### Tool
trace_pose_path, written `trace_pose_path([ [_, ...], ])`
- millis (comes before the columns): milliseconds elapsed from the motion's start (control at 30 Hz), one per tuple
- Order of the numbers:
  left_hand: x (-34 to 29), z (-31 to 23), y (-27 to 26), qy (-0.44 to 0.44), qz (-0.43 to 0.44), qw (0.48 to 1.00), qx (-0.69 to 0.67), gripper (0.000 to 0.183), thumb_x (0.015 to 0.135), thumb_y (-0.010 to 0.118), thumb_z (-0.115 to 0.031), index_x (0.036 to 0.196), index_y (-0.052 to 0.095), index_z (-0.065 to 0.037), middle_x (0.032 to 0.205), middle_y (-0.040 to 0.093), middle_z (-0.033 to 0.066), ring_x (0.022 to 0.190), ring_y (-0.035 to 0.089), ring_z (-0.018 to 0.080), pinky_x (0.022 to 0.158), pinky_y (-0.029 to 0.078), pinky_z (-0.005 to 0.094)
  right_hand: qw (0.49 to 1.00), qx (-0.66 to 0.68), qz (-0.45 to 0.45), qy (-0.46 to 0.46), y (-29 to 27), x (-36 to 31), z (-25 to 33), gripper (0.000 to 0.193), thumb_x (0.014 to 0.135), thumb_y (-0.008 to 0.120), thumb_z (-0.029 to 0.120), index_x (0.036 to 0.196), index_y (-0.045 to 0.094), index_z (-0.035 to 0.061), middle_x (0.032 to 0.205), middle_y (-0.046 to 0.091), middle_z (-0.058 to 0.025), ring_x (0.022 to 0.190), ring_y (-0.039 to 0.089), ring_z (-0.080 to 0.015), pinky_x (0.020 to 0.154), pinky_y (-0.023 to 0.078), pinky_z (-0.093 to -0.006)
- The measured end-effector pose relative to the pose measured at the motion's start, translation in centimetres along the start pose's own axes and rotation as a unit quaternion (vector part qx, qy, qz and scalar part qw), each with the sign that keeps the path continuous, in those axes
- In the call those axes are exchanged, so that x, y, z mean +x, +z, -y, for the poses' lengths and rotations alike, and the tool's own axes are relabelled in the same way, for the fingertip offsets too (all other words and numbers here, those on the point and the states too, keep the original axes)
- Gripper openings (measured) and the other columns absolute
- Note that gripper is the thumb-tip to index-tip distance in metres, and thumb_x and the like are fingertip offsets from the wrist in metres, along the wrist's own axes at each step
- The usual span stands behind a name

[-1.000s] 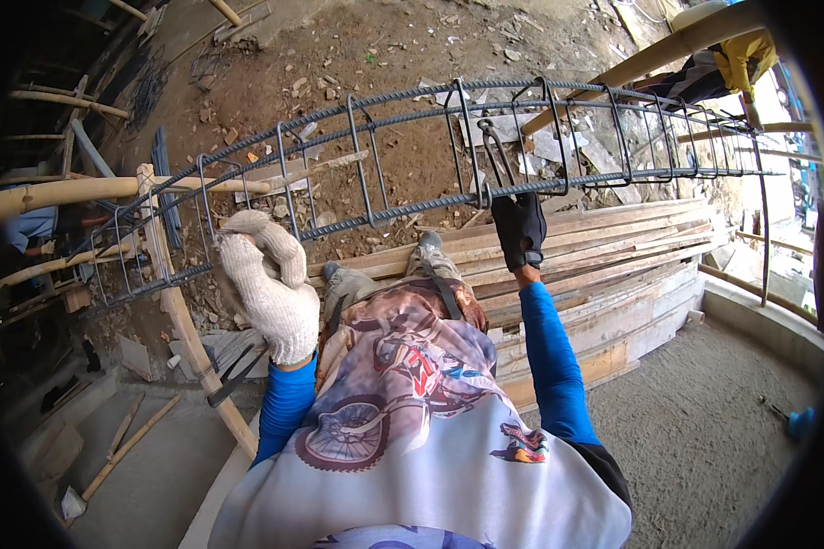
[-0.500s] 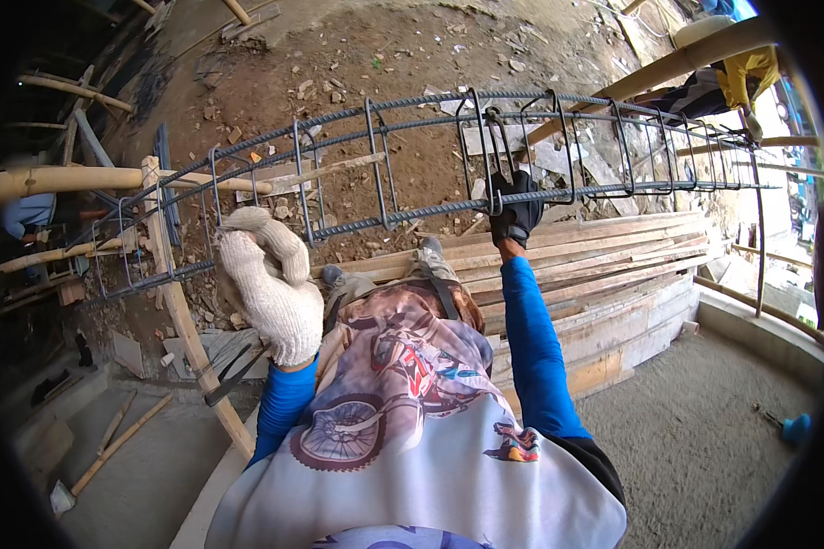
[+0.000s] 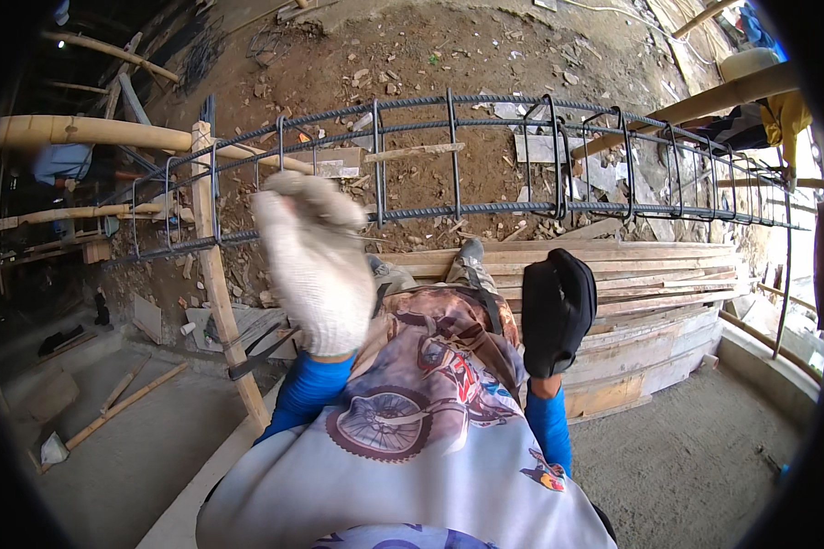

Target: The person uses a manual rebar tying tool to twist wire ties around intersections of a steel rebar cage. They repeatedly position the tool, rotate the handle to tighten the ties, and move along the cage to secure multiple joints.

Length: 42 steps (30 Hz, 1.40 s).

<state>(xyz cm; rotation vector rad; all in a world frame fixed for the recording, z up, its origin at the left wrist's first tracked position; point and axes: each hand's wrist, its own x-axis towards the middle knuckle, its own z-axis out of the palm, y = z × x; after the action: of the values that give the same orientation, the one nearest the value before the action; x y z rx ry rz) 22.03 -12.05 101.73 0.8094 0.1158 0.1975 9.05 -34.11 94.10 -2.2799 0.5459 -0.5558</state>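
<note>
Over the dirt, rebar cage [image 3: 485, 209]: one, spanning left to right ahead of the torso; at least three long bars, at least eight hoops.
Hands: two. White-gloved left hand [image 3: 313, 265] blurred, fingers curled, overlapping the cage's lower bar; can't tell contact or grip. Black-gloved right hand [image 3: 558, 306] below the cage, over the planks; finger spread and contents can't be told.
Others: two people, one yellow-sleeved at right [image 3: 787, 119], one in light blue at left [image 3: 62, 163].
Change: half a second ago right hand was at the lower bar with a dark tool; now it's pulled back, tool out of sight. Cage sits further right in view.
Edges: one timber post [image 3: 220, 293] left of the white glove; one plank stack [image 3: 650, 284] under the right hand.
Room: gap between right hand and lower bar; gap between both hands.
</note>
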Motion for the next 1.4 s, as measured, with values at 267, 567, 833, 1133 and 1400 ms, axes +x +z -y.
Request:
trace_pose_path([
  [267, -3.2, 3.4, -0.7, -0.133, 0.028, 0.985, 0.109, 0.031, 0.114, 0.052, -0.028, 0.123, 0.066, -0.003, 0.111, 0.072, 0.0088, 0.096, 0.063, 0.0162, 0.089, 0.05, 0.0331, 0.982, 0.032, 0.082, -0.166, 4.2, 0.7, 9.9, 0.051, 0.081, 0.086, 0.014, 0.129, 0.071, 0.0038, 0.119, 0.075, -0.0178, 0.108, 0.072, -0.0373, 0.093, 0.057, -0.0444],
  [567, -2.2, 0.8, -3.4, -0.275, 0.082, 0.958, 0.008, 0.034, 0.111, 0.058, -0.031, 0.123, 0.066, -0.001, 0.103, 0.073, 0.0115, 0.066, 0.058, 0.0103, 0.058, 0.044, 0.0252, 0.964, 0.154, 0.197, -0.094, 4.0, -1.4, 8.7, 0.032, 0.085, 0.079, 0.002, 0.116, 0.075, 0.0012, 0.098, 0.074, -0.0136, 0.082, 0.073, -0.0248, 0.079, 0.058, -0.0336],
  [833, -2.5, 0.2, -4.3, -0.361, -0.031, 0.921, -0.144, 0.032, 0.111, 0.06, -0.03, 0.123, 0.065, -0.001, 0.091, 0.064, 0.0055, 0.061, 0.051, 0.0075, 0.05, 0.043, 0.0211, 0.918, 0.209, 0.309, -0.133, 4.1, -1.7, 8.6, 0.039, 0.085, 0.081, 0.013, 0.122, 0.072, 0.0041, 0.113, 0.076, -0.0177, 0.096, 0.077, -0.0352, 0.084, 0.061, -0.0397],
  [1133, -1.6, -3.0, -6.8, -0.008, -0.086, 0.996, 0.031, 0.031, 0.112, 0.056, -0.033, 0.121, 0.063, -0.003, 0.073, 0.046, -0.0045, 0.051, 0.029, 0.0046, 0.047, 0.027, 0.0228, 0.891, 0.166, 0.304, -0.294, 6.1, 5.0, 5.5, 0.046, 0.083, 0.084, 0.016, 0.124, 0.072, -0.0012, 0.095, 0.073, -0.0145, 0.083, 0.072, -0.0299, 0.076, 0.058, -0.039],
  [1400, -4.4, -5.7, -10.9, 0.163, -0.185, 0.886, 0.393, 0.018, 0.104, 0.061, -0.011, 0.113, 0.073, -0.001, 0.083, 0.063, -0.0006, 0.059, 0.044, 0.0019, 0.05, 0.033, 0.0196, 0.9, 0.033, 0.167, -0.4, 13.1, 13.6, 2.6, 0.032, 0.088, 0.078, 0.018, 0.118, 0.074, 0.0042, 0.098, 0.069, -0.0167, 0.086, 0.067, -0.0384, 0.074, 0.055, -0.0465],
])
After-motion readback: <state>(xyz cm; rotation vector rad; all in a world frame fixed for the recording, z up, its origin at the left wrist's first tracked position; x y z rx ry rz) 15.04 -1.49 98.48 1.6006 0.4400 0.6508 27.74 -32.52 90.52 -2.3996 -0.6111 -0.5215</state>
